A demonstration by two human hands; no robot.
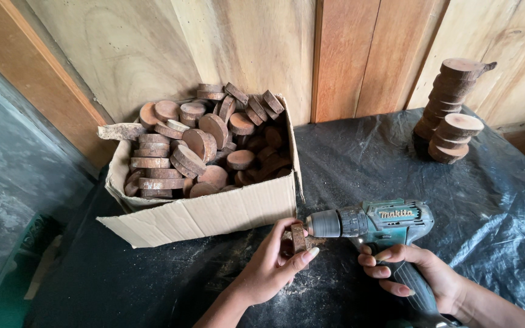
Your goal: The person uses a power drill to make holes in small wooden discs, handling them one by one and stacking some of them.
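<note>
My left hand (273, 261) holds a small round wood slice (299, 238) on edge, just above the black-covered table (366, 152). My right hand (417, 272) grips the handle of a teal cordless drill (379, 222). The drill's chuck points left and its tip meets the face of the wood slice. Pale sawdust lies on the sheet beneath my hands.
An open cardboard box (214, 212) filled with several round wood slices (205, 143) sits at the left, against the wooden wall. Two stacks of wood slices (451, 112) stand at the back right. The black plastic sheet is wrinkled at the right.
</note>
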